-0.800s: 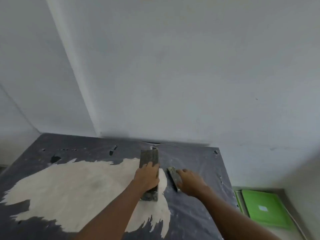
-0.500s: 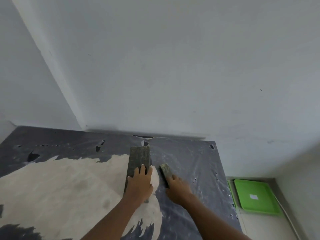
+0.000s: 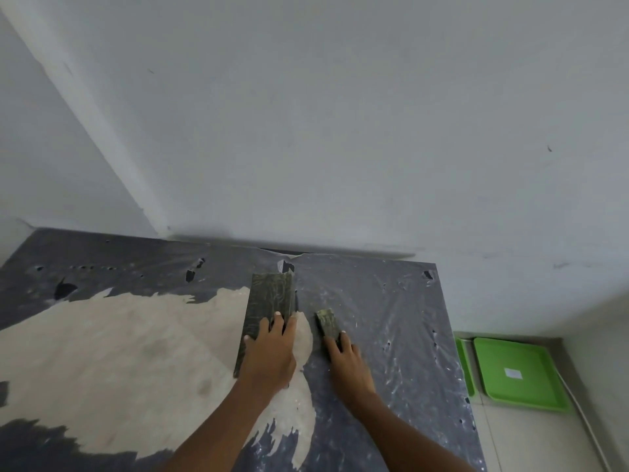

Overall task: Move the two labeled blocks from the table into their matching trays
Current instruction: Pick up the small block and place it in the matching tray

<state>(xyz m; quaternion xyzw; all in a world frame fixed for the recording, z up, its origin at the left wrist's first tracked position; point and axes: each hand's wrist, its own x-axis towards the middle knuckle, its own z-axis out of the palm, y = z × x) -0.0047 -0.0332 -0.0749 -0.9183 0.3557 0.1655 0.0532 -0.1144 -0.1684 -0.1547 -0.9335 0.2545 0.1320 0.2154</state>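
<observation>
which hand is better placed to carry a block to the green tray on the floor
Right, probably. The right hand rests on the small block on the side of the table nearest the green tray. The left hand lies on the large block, farther from it.

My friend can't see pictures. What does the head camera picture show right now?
Two bare hands reach onto a dark, plastic-covered table: the left hand lies on a large dark green block, the right hand on a small one. A big pale patch covers the table's left side, and a green tray lies on the floor to the right.
</observation>
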